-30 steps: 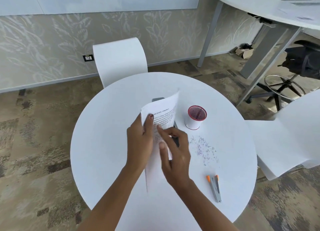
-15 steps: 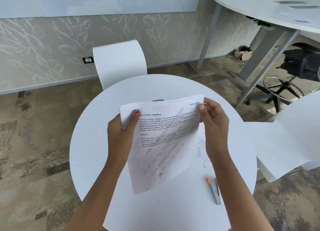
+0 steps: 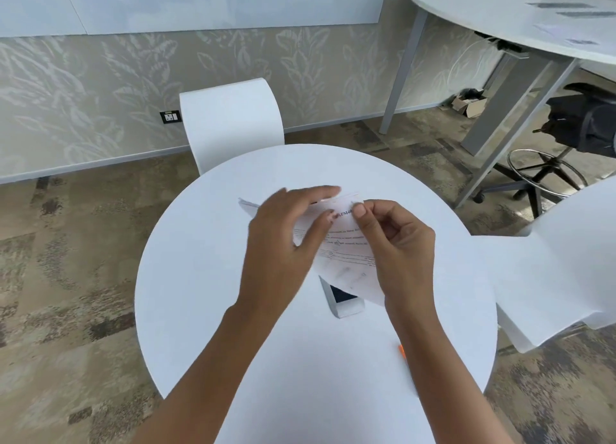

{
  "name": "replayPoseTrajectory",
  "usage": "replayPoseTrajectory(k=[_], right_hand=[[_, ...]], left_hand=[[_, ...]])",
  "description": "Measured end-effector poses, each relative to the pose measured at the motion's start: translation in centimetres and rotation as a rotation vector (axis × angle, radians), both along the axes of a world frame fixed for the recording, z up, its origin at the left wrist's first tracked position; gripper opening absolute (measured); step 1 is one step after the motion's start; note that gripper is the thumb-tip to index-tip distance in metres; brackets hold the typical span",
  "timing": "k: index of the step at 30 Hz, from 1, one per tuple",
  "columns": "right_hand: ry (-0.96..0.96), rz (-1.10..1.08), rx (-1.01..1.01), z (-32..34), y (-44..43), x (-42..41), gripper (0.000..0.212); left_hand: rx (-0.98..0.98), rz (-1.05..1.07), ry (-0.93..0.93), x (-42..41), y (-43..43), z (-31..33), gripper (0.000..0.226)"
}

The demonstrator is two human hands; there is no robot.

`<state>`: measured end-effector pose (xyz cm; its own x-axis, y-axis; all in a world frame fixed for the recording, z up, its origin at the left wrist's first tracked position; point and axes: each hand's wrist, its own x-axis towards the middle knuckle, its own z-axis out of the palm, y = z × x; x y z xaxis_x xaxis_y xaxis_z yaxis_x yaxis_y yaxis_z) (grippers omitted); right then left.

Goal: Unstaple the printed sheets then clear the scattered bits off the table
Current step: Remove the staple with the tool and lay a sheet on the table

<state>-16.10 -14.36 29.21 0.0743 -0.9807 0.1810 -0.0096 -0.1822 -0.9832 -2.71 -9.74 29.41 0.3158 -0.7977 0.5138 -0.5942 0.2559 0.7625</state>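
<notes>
Fingers [image 3: 361, 210] of the right hand [image 3: 400, 243] pinch the top right corner of the printed sheets [image 3: 346, 257], thumb and forefinger closed on the paper, other fingers curled in. Left hand [image 3: 283, 233] lies half-open over the sheets' upper left, fingers stretched along the top edge and thumb pressing the front, motion-blurred, so exact grip is unclear. Sheets hang tilted above the middle of the round white table [image 3: 206, 277], between both hands, with a phone [image 3: 343, 298] lying just below them and an orange-tipped tool [image 3: 402, 350] partly hidden by the right forearm.
</notes>
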Motion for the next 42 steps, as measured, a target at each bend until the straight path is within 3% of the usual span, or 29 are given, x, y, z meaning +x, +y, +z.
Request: replayPoseTrajectory(k=[7, 17, 25, 42], right_hand=[[0.012, 0.067, 0.011, 2.4, 1.3, -0.1, 0.011], [-0.056, 0.18, 0.086, 5.4, 2.7, -0.4, 0.01], [-0.047, 0.145, 0.087, 6.1, 3.5, -0.3, 0.009], [-0.025, 0.172, 0.083, 6.7, 4.3, 0.2, 0.005]], left_hand=[[0.132, -0.031, 0.209, -0.5, 0.3, 3.1, 0.005], [0.203, -0.125, 0.488, 0.5, 0.7, 4.4, 0.009], [0.208, -0.209, 0.473, 0.8, 1.3, 5.2, 0.011], [0.177, -0.125, 0.518, 0.9, 2.1, 5.5, 0.01]])
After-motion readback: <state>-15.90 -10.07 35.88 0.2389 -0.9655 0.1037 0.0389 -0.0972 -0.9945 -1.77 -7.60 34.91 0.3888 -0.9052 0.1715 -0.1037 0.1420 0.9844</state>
